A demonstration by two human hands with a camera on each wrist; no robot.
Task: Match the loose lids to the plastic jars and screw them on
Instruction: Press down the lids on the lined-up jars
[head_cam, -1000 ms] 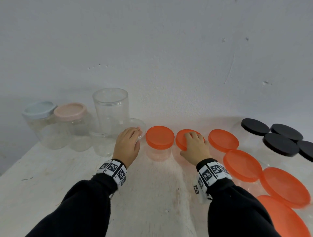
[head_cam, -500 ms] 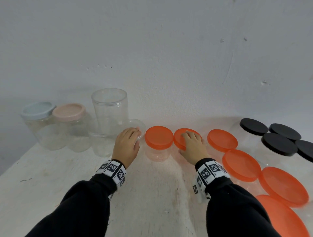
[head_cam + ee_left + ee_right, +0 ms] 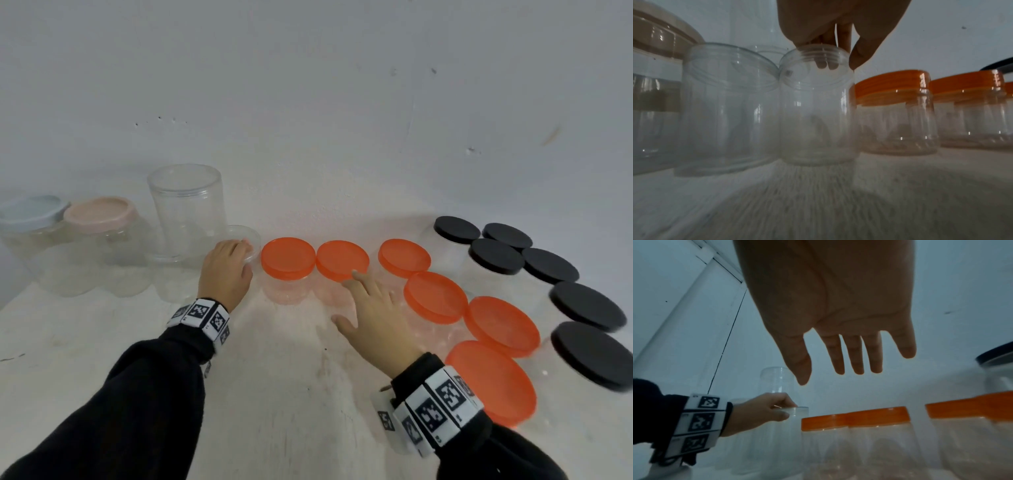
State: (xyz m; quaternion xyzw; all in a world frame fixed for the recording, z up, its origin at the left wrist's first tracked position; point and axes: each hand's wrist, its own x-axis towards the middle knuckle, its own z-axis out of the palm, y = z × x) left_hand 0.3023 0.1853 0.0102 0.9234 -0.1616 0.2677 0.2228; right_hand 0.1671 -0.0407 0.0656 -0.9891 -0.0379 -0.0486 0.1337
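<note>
My left hand (image 3: 227,270) grips the threaded rim of a small clear lidless jar (image 3: 818,105) from above, with fingertips inside its mouth and the thumb (image 3: 861,55) outside. This jar (image 3: 245,241) stands at the left end of a row of jars with orange lids (image 3: 288,257). My right hand (image 3: 371,308) hovers flat, fingers spread and straight, holding nothing, just in front of the second orange-lidded jar (image 3: 342,260). In the right wrist view the right hand (image 3: 838,353) floats above the orange lids (image 3: 855,417), while the left hand (image 3: 764,412) is on the clear jar.
Left of the held jar stand a tall clear jar (image 3: 186,209) on another clear jar, a pink-lidded jar (image 3: 99,214) and a blue-lidded jar (image 3: 30,212). More orange-lidded jars (image 3: 500,325) and black-lidded jars (image 3: 587,306) fill the right side. A white wall rises behind.
My right hand has lifted off the second orange lid, drawn back toward me and opened flat. My left hand has stayed on the clear jar's rim.
</note>
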